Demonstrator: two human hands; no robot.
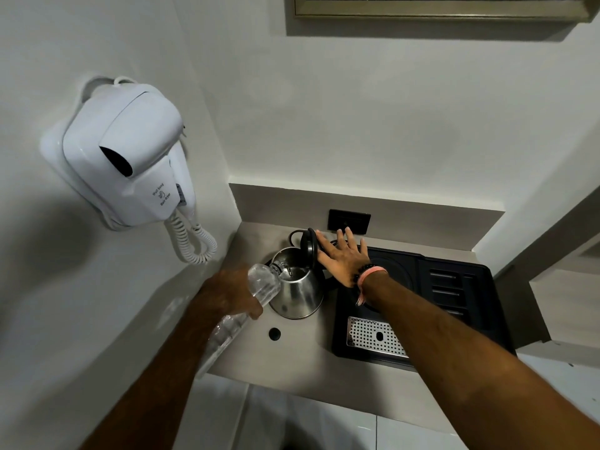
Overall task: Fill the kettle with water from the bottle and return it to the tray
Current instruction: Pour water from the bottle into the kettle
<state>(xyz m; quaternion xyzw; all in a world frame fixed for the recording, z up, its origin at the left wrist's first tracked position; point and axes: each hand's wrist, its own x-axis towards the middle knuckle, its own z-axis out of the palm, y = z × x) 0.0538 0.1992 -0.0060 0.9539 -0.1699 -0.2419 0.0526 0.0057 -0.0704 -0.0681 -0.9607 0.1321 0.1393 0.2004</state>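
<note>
A steel kettle [297, 292] stands on the beige counter, left of the black tray [454, 287], with its black lid [308, 246] swung up. My left hand [229, 295] grips a clear plastic water bottle [259, 287] and tilts it so that its mouth sits over the kettle's opening. Water shows inside the kettle. My right hand [342, 258] is spread flat, its fingers against the raised lid's outer side. A bracelet sits on that wrist.
A white wall-hung hair dryer [130, 157] with a coiled cord juts out on the left wall. A black wall socket [349, 221] sits behind the kettle. A small black bottle cap [274, 333] lies on the counter [302, 362]. The tray has a perforated metal drip plate [373, 336].
</note>
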